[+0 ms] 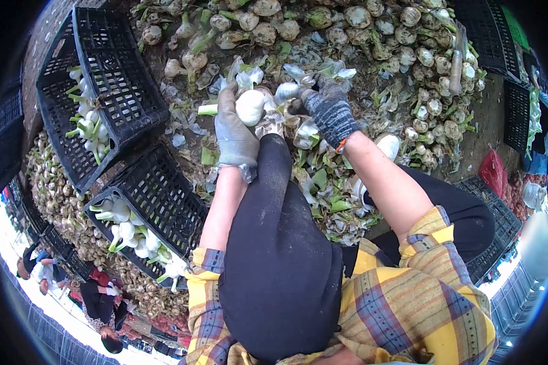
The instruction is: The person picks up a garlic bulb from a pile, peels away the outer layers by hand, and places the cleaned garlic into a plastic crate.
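My left hand [228,115], in a pale grey glove, is closed round a white, cleaned garlic bulb [249,108]. Its green stem [207,110] sticks out to the left, past the hand. My right hand [329,106], in a dark grey knit glove, is just right of the bulb with its fingers curled. A rounded, pale purplish piece of garlic [287,92] lies against its fingertips; whether they grip it is hard to see. Loose papery skins [249,77] surround both hands, and peelings [332,201] are heaped below them.
Unpeeled garlic [347,30] is piled ahead and to the right, with a handled tool [456,67] on it. Black crates [119,67] with white bulbs [91,131] stand at left. A red bag [493,170] lies at right. Other people [100,298] are at lower left.
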A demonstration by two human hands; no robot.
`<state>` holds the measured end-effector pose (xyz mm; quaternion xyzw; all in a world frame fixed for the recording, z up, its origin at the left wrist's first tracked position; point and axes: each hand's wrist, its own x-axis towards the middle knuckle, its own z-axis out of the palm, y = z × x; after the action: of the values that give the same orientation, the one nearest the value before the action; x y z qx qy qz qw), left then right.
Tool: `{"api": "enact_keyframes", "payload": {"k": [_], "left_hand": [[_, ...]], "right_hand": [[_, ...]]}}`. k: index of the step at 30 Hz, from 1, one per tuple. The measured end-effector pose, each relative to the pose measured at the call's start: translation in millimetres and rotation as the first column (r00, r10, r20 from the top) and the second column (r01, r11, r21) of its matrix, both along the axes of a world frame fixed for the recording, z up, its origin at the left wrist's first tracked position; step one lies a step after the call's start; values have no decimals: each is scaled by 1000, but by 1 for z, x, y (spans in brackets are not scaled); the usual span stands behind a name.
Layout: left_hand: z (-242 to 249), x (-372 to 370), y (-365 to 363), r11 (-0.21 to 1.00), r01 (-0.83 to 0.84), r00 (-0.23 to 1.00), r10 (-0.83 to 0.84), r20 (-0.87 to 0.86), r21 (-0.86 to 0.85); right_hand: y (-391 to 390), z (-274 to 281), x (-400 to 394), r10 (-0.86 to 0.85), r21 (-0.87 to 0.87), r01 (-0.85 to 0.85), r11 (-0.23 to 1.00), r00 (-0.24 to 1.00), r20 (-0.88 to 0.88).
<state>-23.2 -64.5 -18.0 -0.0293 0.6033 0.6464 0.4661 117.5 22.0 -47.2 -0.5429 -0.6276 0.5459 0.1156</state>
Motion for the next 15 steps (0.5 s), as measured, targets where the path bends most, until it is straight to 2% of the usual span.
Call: {"api": "enact_keyframes", "payload": {"k": [1,3,4,5,6,7,8,10,11,13,15], "left_hand": [[-5,-1,-3,1000,-3,999,3,33,0],[-20,-6,-12,1000,-11,996,11,93,0],[-23,-8,-8,988,-154,941,150,302,-13],[-24,-8,-11,992,-124,964,120,236,3],[-25,-6,-13,995,-95,981,91,169,18],[-23,-5,-12,995,-101,980,96,176,17],[-21,-4,-11,994,-107,978,102,182,17],[-16,-5,-4,982,-188,928,181,327,-11],[-16,-4,-4,983,-172,938,144,314,66],[-21,-4,-12,996,43,995,-49,82,72],[-14,-7,-10,989,-130,951,104,292,72]], "right_hand": [[2,-4,2,32,-41,-34,999,998,-57],[6,-9,11,261,88,-272,958,958,120],[13,30,4,456,-29,-459,888,869,195],[8,32,3,454,175,-492,853,864,220],[5,33,2,448,371,-510,776,860,245],[2,36,-1,438,549,-510,662,858,269],[2,46,-6,452,491,-451,745,883,125],[-2,42,-14,440,456,-368,810,896,-59],[-4,39,-23,434,433,-331,838,886,-162],[-7,33,-32,410,312,-335,889,887,-215],[-6,56,-34,533,209,-501,840,834,-141]]}}
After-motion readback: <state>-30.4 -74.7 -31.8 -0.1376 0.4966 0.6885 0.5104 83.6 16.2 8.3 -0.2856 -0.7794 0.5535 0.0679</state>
